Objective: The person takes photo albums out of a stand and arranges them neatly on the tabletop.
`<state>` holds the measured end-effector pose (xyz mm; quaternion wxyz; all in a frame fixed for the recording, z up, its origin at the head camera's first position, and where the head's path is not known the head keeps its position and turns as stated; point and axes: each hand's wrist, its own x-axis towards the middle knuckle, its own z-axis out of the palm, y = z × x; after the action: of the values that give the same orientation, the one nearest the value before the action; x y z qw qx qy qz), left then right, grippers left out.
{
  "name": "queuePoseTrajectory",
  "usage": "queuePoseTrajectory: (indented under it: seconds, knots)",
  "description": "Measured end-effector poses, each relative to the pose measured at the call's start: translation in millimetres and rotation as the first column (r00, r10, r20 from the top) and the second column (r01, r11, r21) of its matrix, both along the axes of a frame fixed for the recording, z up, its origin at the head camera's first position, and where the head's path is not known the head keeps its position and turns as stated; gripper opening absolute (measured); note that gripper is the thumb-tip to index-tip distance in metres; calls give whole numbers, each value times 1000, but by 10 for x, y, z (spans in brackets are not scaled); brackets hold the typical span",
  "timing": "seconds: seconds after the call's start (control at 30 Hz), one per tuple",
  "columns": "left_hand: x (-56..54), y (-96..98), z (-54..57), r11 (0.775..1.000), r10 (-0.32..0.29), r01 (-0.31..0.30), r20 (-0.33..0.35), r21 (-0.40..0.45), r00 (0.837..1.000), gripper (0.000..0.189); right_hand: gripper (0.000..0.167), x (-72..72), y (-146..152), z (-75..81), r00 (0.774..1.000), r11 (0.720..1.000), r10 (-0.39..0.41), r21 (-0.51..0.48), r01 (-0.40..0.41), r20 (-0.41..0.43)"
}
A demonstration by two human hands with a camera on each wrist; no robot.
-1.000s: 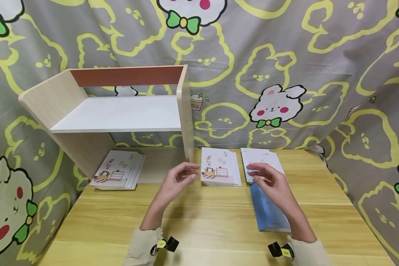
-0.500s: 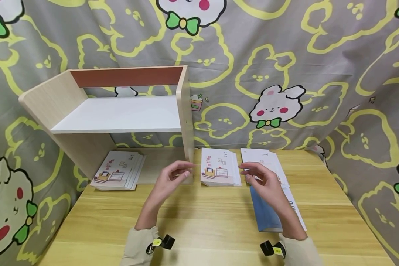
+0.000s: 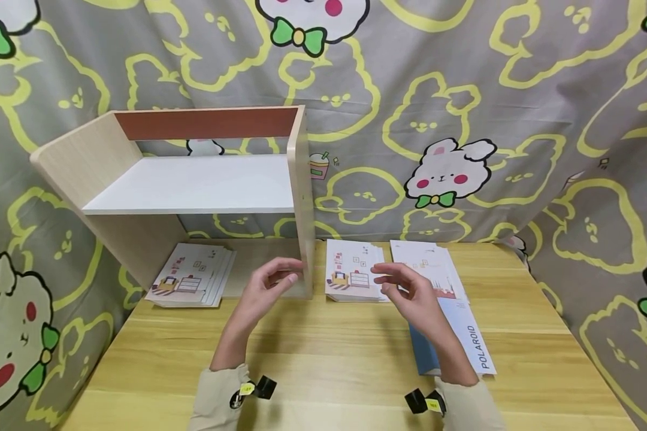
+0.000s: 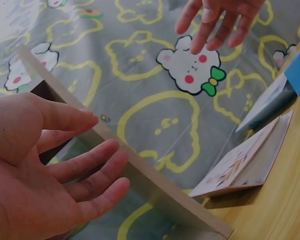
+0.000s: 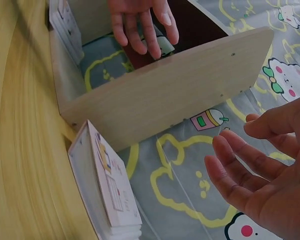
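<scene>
My left hand (image 3: 266,290) hovers in front of the lower right corner of a wooden shelf unit (image 3: 302,179), fingers loosely bent and holding nothing. Level with it, my right hand (image 3: 410,296) hangs in the air, its fingertips overlapping the edge of a middle stack of white books (image 3: 353,266) in the head view. In the right wrist view that hand (image 5: 270,170) shows bent, spread fingers with nothing between them. A blue and white book (image 3: 469,338) lettered POLAROID lies partly hidden under the right forearm. Behind it lies another stack of white books (image 3: 426,254).
Inside the shelf's lower compartment, a third stack of white books (image 3: 189,275) lies at the left. The white upper board (image 3: 205,182) spans the unit. A patterned grey curtain (image 3: 356,90) hangs behind and beside the wooden table (image 3: 323,371).
Both hands have drifted left, the right one farther, from over the right stack to beside the middle stack. More of the POLAROID book shows. The books and shelf have stayed put.
</scene>
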<state>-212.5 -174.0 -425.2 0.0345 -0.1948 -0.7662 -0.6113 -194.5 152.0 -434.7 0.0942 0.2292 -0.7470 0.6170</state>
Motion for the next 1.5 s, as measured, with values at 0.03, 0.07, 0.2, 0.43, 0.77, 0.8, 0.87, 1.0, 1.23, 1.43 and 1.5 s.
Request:
queuePoseTrajectory:
  seconds: [0.03, 0.07, 0.2, 0.43, 0.77, 0.8, 0.87, 1.0, 1.23, 1.43, 1.5]
  knots:
    - [-3, -5, 2, 1000, 0, 0, 1, -1, 1000, 27, 32, -2, -18, -5, 1000, 1000, -1, -5, 1, 5]
    - [-6, -11, 1, 1000, 1, -1, 1, -3, 1000, 27, 32, -4, -37, -10, 1000, 1000, -2, -9, 2, 12]
    - [-8, -45, -16, 1000, 6, -6, 4, 0, 1000, 28, 31, -4, -116, -29, 999, 1000, -2, -15, 2, 45]
    - [10, -142, -57, 1000, 8, -8, 8, 19, 1000, 29, 32, -20, -230, -17, 997, 999, 24, -46, -20, 69]
    - [108, -429, -127, 999, 32, -32, 5, 3, 999, 31, 30, -77, -408, 13, 992, 998, 31, -52, -25, 121]
    - [118, -453, -131, 999, 32, -32, 7, 0, 999, 31, 30, -81, -424, 7, 992, 998, 34, -52, -27, 125]
    - [132, -497, -137, 999, 36, -36, 3, -9, 999, 31, 30, -92, -457, -9, 991, 997, 45, -63, -37, 129]
    - [139, -585, -139, 998, 61, -62, -13, -24, 998, 31, 29, -115, -533, -43, 991, 995, 64, -87, -54, 116]
    - [139, -772, -96, 991, 107, -111, -56, -70, 993, 29, 29, -120, -672, -108, 991, 993, 95, -80, -87, 95]
    - [146, -920, -13, 986, 134, -142, -89, -88, 987, 29, 29, -142, -790, -154, 987, 991, 96, -107, -83, 125]
    - [158, -969, -7, 983, 151, -158, -87, -89, 985, 30, 28, -146, -833, -168, 985, 989, 99, -122, -82, 143]
